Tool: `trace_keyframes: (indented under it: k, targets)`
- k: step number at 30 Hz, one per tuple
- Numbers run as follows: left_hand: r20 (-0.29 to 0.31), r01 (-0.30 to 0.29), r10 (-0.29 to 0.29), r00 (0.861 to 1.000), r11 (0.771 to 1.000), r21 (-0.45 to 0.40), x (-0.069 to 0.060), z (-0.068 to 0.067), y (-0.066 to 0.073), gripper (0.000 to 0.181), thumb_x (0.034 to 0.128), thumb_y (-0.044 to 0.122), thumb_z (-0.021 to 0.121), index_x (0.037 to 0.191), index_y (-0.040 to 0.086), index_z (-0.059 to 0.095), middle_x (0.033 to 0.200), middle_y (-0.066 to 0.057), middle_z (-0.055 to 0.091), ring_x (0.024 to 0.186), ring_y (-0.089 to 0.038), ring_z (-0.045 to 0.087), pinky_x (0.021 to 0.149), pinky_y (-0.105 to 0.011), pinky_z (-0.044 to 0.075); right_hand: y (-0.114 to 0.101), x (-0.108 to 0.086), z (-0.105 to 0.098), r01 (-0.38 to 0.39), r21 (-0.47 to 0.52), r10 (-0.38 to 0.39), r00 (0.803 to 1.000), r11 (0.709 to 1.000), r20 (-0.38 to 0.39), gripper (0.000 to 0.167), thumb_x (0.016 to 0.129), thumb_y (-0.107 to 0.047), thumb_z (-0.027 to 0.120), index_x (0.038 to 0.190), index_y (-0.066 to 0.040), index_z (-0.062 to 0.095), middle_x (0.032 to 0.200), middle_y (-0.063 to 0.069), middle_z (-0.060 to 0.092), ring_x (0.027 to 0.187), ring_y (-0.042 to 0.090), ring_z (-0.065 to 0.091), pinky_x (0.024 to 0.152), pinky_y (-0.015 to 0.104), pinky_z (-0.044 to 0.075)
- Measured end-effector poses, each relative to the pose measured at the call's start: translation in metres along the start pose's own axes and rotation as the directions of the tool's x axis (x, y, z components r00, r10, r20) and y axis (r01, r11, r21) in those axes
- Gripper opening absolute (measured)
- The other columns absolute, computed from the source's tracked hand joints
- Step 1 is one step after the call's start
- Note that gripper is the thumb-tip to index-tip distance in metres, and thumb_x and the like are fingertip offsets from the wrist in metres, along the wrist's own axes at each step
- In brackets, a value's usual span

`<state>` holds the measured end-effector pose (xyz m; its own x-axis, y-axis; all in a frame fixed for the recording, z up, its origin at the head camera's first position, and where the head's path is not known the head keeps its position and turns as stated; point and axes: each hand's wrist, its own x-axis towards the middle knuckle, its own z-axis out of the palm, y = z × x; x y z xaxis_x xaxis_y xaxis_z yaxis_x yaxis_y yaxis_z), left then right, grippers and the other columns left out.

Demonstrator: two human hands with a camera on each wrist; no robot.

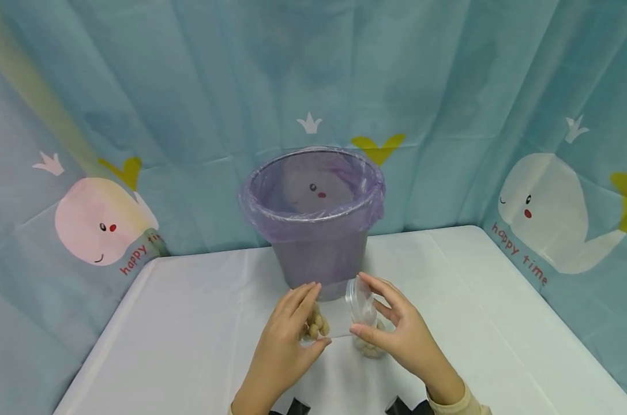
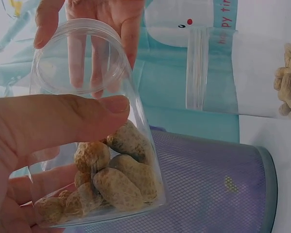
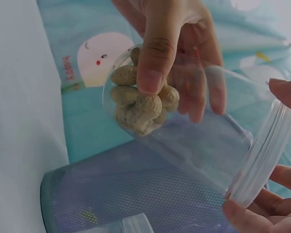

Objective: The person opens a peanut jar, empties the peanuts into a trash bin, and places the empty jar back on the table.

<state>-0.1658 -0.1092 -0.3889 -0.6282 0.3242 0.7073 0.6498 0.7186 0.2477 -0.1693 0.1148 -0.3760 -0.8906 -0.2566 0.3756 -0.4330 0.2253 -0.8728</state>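
A clear plastic jar [image 1: 338,317] with a clear lid [image 1: 362,302] is held up on its side above the table, lid to the right. Peanuts in their shells [image 2: 119,187] lie gathered at its bottom end. My left hand [image 1: 287,340] grips that end, thumb on the near side and fingers behind. With thumb and fingers, my right hand [image 1: 404,325] holds the lid's rim. In the right wrist view the lid sits against the jar's mouth. A second lidded jar [image 2: 218,73] holding peanuts stands upright on the table, partly hidden by the right hand.
Behind the hands stands a purple mesh bin [image 1: 320,259] lined with a thin purple bag [image 1: 271,227]. A white cloth covers the table [image 1: 188,334]. Blue curtains [image 1: 438,86] with printed whales hang behind it and along both sides.
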Motion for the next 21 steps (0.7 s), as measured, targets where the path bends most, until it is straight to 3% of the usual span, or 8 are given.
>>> trace_keyframes:
  k: [6, 13, 21]
  targets:
    - [0.002, -0.007, 0.007, 1.000, 1.000, 0.005, 0.0001, -0.0005, -0.0015, 0.103, 0.0504, 0.012, 0.100, 0.142, 0.007, 0.052, 0.136, -0.011, 0.061, 0.126, -0.027, 0.057, 0.099, -0.039, 0.057, -0.0009, 0.0024, -0.0027, -0.030, 0.016, 0.030, 1.000, 0.999, 0.009, 0.077, 0.081, -0.015, 0.082, 0.148, -0.018, 0.045, 0.152, 0.006, 0.047, 0.133, -0.007, 0.042, 0.107, 0.049, 0.047]
    - [0.007, -0.007, 0.007, 1.000, 1.000, 0.012, 0.0000, 0.0002, -0.0010, 0.103, 0.0503, 0.013, 0.100, 0.141, 0.006, 0.053, 0.135, -0.011, 0.062, 0.126, -0.027, 0.058, 0.100, -0.040, 0.056, -0.0013, 0.0030, -0.0001, -0.127, 0.014, 0.127, 0.991, 0.992, -0.038, 0.077, 0.081, -0.017, 0.083, 0.148, -0.016, 0.045, 0.150, 0.007, 0.048, 0.134, 0.030, 0.046, 0.103, 0.046, 0.053]
    - [0.010, -0.020, 0.020, 1.000, 0.999, 0.041, -0.0006, 0.0015, -0.0020, 0.103, 0.0498, 0.014, 0.100, 0.141, 0.006, 0.053, 0.136, -0.010, 0.061, 0.125, -0.027, 0.058, 0.102, -0.039, 0.055, -0.0042, 0.0051, 0.0010, -0.233, 0.062, 0.236, 0.970, 0.970, -0.049, 0.072, 0.080, -0.019, 0.083, 0.144, -0.014, 0.049, 0.146, 0.006, 0.052, 0.127, 0.027, 0.050, 0.099, 0.036, 0.055]
